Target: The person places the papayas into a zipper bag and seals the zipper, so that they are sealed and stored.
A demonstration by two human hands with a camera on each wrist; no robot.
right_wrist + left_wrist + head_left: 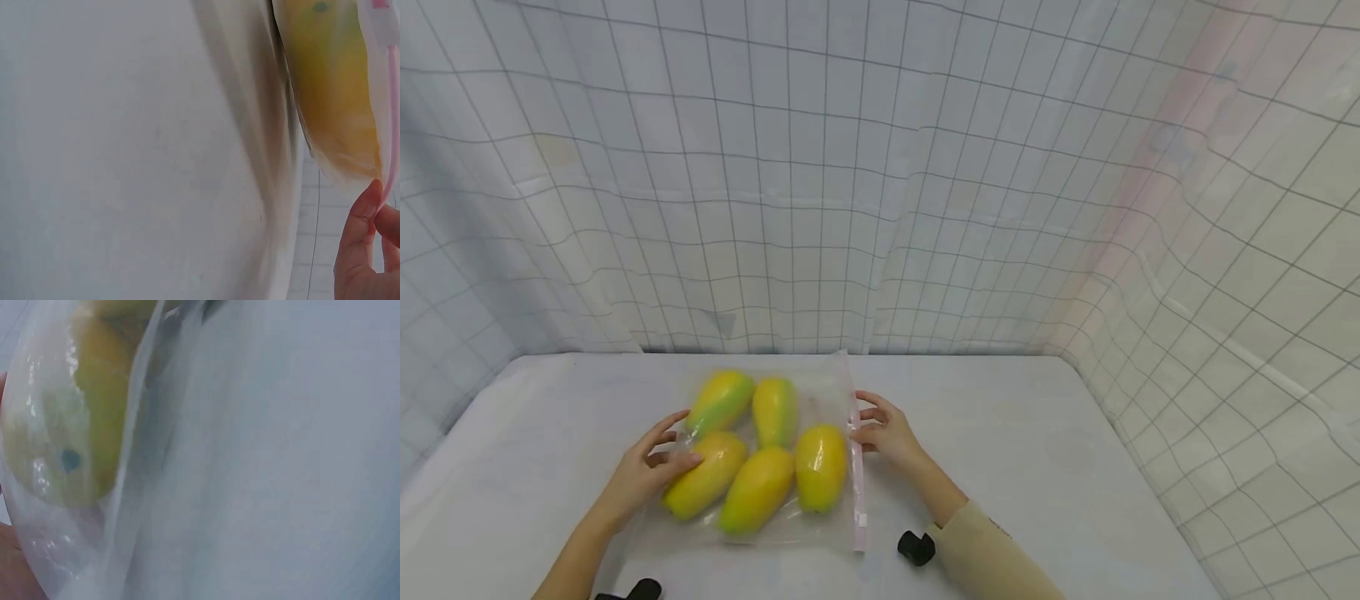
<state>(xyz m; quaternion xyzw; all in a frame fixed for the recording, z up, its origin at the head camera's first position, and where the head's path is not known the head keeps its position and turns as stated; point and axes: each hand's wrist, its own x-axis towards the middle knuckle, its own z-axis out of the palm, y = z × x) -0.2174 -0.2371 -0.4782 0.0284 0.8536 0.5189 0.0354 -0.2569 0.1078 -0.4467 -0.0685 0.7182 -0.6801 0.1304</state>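
Observation:
A clear zip bag holds several yellow-green mangoes over the white table. Its pink zip strip runs down the right side. My left hand grips the bag's left side, thumb over the lower left mango. On the other side, my right hand pinches the zip edge at about mid-height. The right wrist view shows thumb and finger together on the pink strip, with a mango behind the film. In the left wrist view the bag hides most of the left hand.
The white table reaches back to a grid-patterned curtain, which also hangs along both sides. A black wrist mount sits by the right sleeve, and another black piece is near the left wrist.

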